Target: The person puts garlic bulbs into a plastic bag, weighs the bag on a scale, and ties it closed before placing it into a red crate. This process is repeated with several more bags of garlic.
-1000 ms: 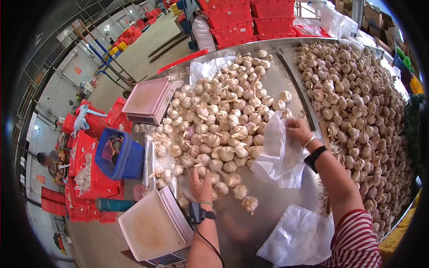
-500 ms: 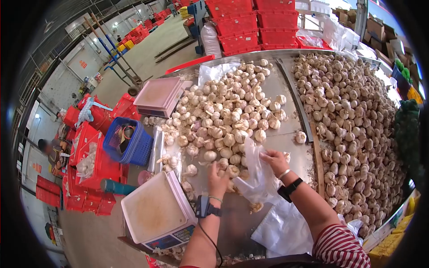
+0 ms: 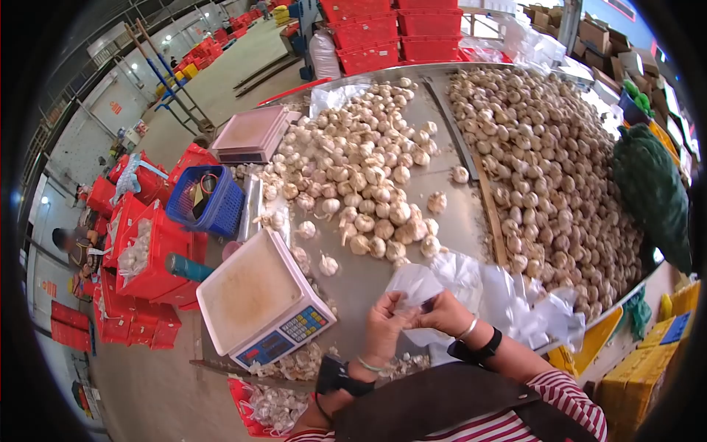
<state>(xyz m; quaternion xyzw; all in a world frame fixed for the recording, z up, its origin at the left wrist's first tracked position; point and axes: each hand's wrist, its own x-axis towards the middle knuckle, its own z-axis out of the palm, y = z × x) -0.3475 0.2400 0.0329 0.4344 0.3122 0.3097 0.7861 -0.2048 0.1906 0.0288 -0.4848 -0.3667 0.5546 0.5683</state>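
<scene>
Near the front edge of the metal table, my left hand (image 3: 384, 328) and my right hand (image 3: 446, 314) are close together. Both pinch the edge of a thin clear plastic bag (image 3: 415, 283), which stands up above the fingers. Whether any garlic is inside it I cannot make out. Just beyond the bag lies a pile of loose garlic bulbs (image 3: 372, 177). More flat plastic bags (image 3: 508, 291) are spread beside and behind my right hand. A weighing scale (image 3: 254, 295) with keypad stands to the left of my left hand.
A large garlic heap (image 3: 549, 177) fills the right side behind a metal divider (image 3: 451, 129). A second scale (image 3: 254, 132) and a blue basket (image 3: 210, 199) are at the left. Red crates (image 3: 151, 258) stand beyond the table; yellow crates (image 3: 641, 368) stand at lower right.
My left hand has left the garlic pile and come back to the bag. My right hand has drawn the bag nearer to my body, and the view has shifted.
</scene>
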